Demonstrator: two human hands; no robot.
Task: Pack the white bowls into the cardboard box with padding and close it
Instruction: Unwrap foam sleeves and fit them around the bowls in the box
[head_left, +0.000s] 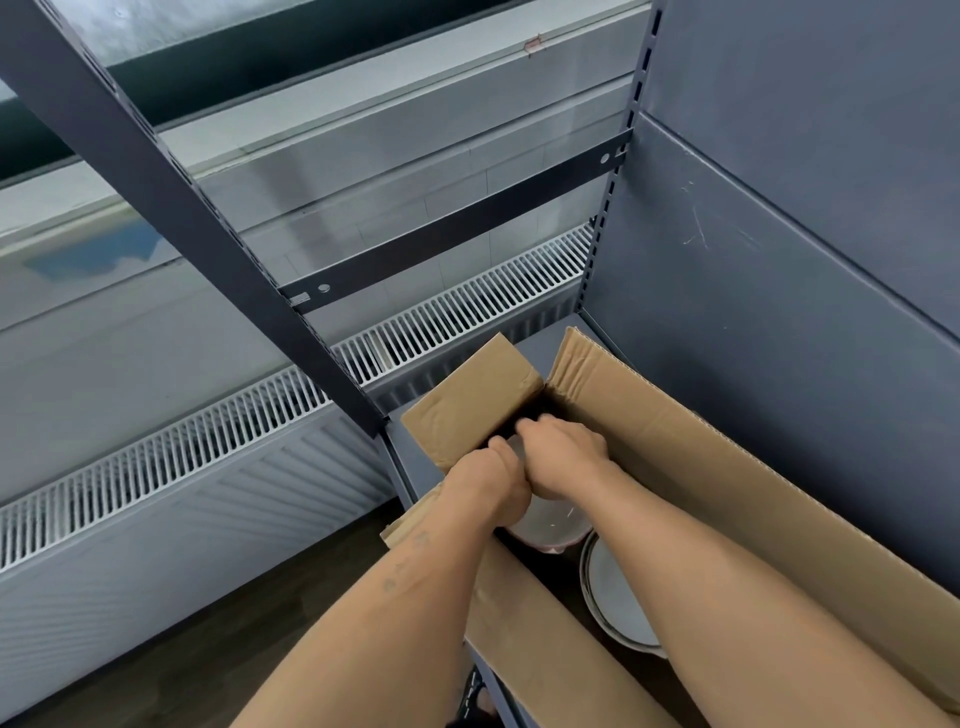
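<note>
An open cardboard box (691, 467) stands on a grey metal shelf, its flaps raised. Both my arms reach into its far end. My left hand (491, 483) and my right hand (566, 454) sit side by side with fingers curled down over a white bowl (550, 525) with a pinkish rim, which shows under my wrists and as a pale patch between the hands. They seem to grip its far rim; the fingertips are hidden. A second white bowl (615, 597) lies nearer me on the box floor, partly covered by my right forearm. No padding is visible.
The shelf unit's grey side panel (779, 260) rises close on the right, and a slotted upright post (208, 228) runs diagonally on the left. A white radiator (182, 467) lines the wall beyond, above dark wooden floor (208, 649).
</note>
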